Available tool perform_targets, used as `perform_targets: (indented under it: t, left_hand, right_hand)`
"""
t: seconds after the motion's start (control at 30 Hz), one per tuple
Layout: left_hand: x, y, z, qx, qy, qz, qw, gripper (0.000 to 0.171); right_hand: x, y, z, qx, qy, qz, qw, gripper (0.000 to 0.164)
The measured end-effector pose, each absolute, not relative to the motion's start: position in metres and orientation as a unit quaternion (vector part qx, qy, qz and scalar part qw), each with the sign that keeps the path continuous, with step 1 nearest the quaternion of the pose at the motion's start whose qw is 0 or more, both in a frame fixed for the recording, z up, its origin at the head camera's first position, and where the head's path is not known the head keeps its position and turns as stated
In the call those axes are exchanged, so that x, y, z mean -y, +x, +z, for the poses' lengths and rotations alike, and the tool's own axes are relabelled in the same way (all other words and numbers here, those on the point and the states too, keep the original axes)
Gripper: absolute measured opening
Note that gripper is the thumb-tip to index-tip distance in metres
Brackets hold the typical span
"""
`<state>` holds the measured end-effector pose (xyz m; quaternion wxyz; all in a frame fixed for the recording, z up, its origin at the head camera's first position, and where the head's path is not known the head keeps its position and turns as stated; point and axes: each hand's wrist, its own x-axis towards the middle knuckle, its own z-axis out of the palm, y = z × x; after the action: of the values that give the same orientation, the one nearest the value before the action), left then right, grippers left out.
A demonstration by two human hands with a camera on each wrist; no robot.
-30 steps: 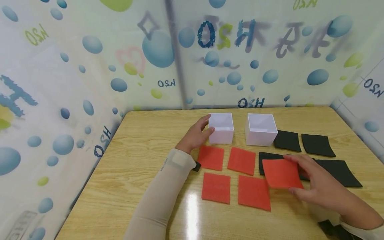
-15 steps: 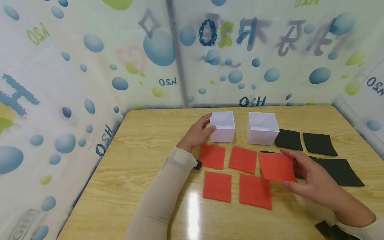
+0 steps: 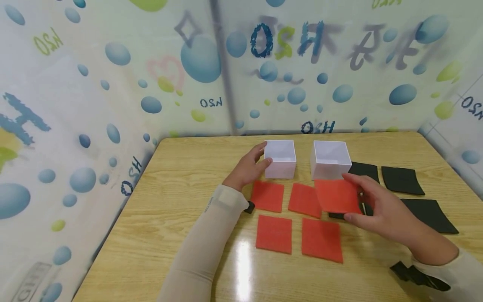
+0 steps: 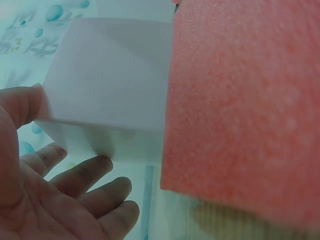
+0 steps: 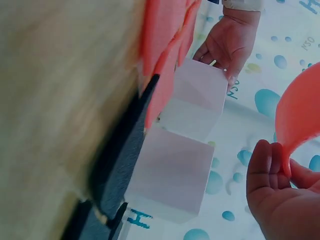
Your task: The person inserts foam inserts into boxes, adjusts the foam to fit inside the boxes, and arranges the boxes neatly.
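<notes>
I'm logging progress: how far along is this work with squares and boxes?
Looks done: four red squares and several black squares lie in separate groups near two white boxes. In hand: the right hand pinches a raised red square; the left hand touches the left box. Likely left: filling the boxes, as no square shows inside either.

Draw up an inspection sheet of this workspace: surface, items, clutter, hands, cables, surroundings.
Surface: wooden table, glare toward the near edge
Left box: white, open top, on the table
Right box: white, open top, apart from the left one
Red squares: four on the table
Black squares: four seen, some partly hidden
Clutter: nothing seen
Left hand: touches left box
Right hand: pinches a fifth red square above the table
Cables: nothing seen
Surroundings: spotted backdrop
</notes>
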<state>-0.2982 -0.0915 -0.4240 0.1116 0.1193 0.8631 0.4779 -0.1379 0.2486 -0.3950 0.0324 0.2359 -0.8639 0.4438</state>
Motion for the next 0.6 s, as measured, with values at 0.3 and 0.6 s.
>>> perform_targets:
  t: [0.3,0.6]
  left_hand:
    - [0.091,-0.302,-0.427,-0.858,0.146,0.481,0.105,0.067]
    - [0.093,-0.3,-0.427,-0.857,0.137,0.485,0.109,0.067]
  right_hand:
    - [-0.234,-0.155,-0.378,0.879,0.236,0.411,0.05,0.086]
    - [-0.217,-0.176,-0.363,0.896,0.216,0.386,0.044,0.089]
